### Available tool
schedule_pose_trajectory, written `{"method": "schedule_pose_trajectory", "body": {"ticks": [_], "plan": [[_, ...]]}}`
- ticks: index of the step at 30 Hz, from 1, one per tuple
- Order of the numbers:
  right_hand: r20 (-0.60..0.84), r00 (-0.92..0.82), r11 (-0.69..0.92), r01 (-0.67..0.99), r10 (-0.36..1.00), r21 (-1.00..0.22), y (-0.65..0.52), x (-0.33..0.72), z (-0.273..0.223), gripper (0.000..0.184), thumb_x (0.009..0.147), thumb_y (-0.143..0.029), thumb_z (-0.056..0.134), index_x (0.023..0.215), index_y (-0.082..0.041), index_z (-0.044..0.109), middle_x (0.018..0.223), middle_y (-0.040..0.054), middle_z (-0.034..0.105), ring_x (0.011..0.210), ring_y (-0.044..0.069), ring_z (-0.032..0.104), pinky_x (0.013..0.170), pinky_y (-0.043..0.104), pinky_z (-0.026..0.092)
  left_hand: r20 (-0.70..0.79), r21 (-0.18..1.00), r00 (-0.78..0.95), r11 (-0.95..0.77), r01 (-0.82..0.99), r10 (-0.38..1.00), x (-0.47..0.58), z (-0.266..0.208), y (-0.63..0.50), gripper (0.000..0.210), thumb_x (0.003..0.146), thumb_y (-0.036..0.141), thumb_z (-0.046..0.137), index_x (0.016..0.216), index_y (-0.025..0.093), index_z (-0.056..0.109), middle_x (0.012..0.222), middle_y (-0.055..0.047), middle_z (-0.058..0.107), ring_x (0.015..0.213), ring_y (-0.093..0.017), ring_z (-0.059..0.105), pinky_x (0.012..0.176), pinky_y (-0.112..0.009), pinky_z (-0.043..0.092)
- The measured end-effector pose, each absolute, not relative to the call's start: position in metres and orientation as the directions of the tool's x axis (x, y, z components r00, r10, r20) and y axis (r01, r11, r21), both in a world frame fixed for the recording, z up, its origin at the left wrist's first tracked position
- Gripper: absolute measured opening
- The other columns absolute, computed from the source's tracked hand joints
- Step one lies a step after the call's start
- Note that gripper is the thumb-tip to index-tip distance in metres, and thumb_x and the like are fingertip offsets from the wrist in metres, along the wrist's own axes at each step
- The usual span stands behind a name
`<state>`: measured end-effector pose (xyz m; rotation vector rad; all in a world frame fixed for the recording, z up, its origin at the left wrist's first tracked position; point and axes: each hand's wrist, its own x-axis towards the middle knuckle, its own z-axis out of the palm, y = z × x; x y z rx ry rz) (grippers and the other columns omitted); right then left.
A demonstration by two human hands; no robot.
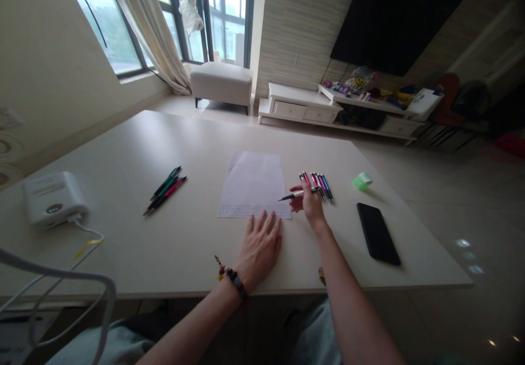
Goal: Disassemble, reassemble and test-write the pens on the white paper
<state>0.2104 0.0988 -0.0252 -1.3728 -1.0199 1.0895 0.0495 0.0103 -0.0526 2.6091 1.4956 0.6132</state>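
A sheet of paper [255,180] lies on the white table, with rows of small handwriting along its near edge. My left hand [261,247] rests flat there, fingers spread and fingertips on the sheet's near edge; a beaded bracelet [234,278] circles that wrist. My right hand [309,205] is closed around a white-and-black pen [296,194], just right of the paper. The pen's tip points left over the sheet's lower right part; whether it touches is unclear. Just beyond my right hand lie several pens [323,186] in pink, blue and dark colours.
More pens [166,191], green, pink and black, lie left of the paper. A black phone [377,234] and a small green-and-white item [362,181] sit at the right. A white device [55,198] with a cable [88,228] stands at the left. A TV cabinet [301,105] stands beyond.
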Motion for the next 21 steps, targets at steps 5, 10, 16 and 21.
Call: {"method": "schedule_pose_trajectory", "body": {"ticks": [5, 10, 16, 21], "plan": [[0.048, 0.256, 0.015, 0.131, 0.965, -0.991, 0.104, 0.213, -0.037, 0.033, 0.071, -0.048, 0.061, 0.082, -0.017, 0.059, 0.058, -0.0014, 0.060, 0.042, 0.009, 0.051, 0.037, 0.018, 0.039, 0.318, 0.261, 0.441, -0.525, 0.810, 0.839, 0.050, -0.054, 0.010, 0.040, 0.093, 0.028, 0.035, 0.130, 0.020, 0.045, 0.140, -0.012, 0.042, 0.132, -0.027, 0.032, 0.109, -0.054, 0.021], [0.048, 0.253, -0.004, 0.197, 0.966, -0.980, 0.107, 0.214, -0.053, 0.028, 0.077, -0.043, 0.049, 0.073, -0.017, 0.059, 0.051, -0.0026, 0.054, 0.041, 0.010, 0.048, 0.036, 0.019, 0.033, 0.321, 0.263, 0.434, -0.519, 0.813, 0.842, 0.051, -0.054, 0.010, 0.039, 0.093, 0.028, 0.034, 0.129, 0.019, 0.046, 0.140, -0.012, 0.043, 0.132, -0.027, 0.032, 0.109, -0.053, 0.021], [0.226, 0.352, 0.049, 0.447, 0.908, -0.893, 0.110, 0.209, -0.065, 0.022, 0.073, -0.027, 0.044, 0.068, -0.016, 0.062, 0.045, -0.0016, 0.052, 0.044, 0.014, 0.050, 0.043, 0.023, 0.035, 0.320, 0.261, 0.431, -0.516, 0.816, 0.844, 0.051, -0.054, 0.009, 0.040, 0.093, 0.027, 0.033, 0.130, 0.019, 0.044, 0.140, -0.012, 0.043, 0.132, -0.027, 0.031, 0.109, -0.053, 0.020], [0.235, 0.335, 0.014, 0.549, 0.912, -0.836, 0.112, 0.209, -0.069, 0.024, 0.069, -0.021, 0.040, 0.051, -0.018, 0.056, 0.042, 0.0006, 0.051, 0.044, 0.015, 0.049, 0.042, 0.023, 0.032, 0.312, 0.259, 0.430, -0.512, 0.819, 0.847, 0.052, -0.053, 0.009, 0.039, 0.093, 0.027, 0.033, 0.129, 0.018, 0.045, 0.140, -0.012, 0.042, 0.132, -0.028, 0.032, 0.109, -0.053, 0.021]]}}
